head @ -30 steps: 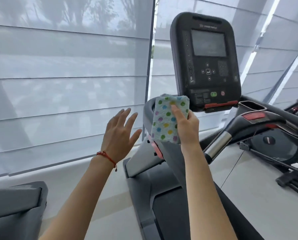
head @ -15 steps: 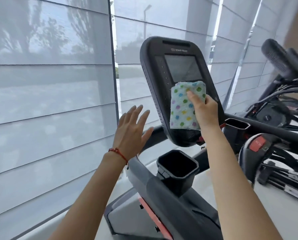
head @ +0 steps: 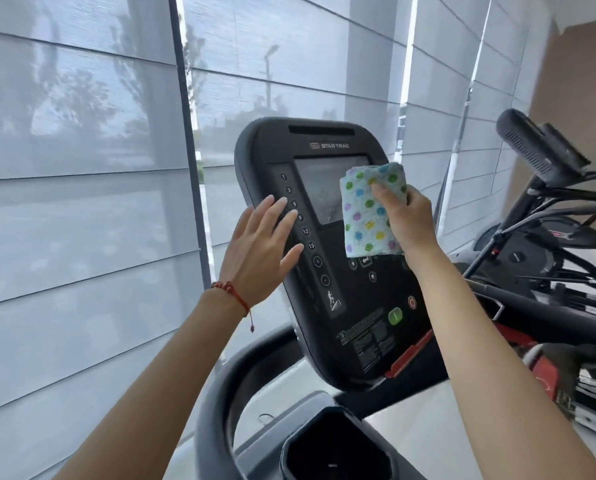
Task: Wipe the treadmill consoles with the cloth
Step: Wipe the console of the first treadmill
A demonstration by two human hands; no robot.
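Note:
A black treadmill console (head: 345,306) with a grey screen (head: 319,188) and rows of buttons stands upright straight ahead. My right hand (head: 409,216) grips a folded pale cloth with coloured dots (head: 367,211) and presses it against the right part of the screen. My left hand (head: 262,247) is open, fingers spread, its fingertips at the console's left edge beside the numbered buttons. A red string bracelet sits on my left wrist.
A black cup holder (head: 334,452) and a curved grey handrail (head: 217,403) lie below the console. Another exercise machine (head: 546,209) with black bars stands close on the right. Grey window blinds (head: 82,202) fill the left and back.
The console has come much closer and larger in view. My right hand has lifted the cloth from the lower panel onto the screen. My left hand has reached the console's left edge.

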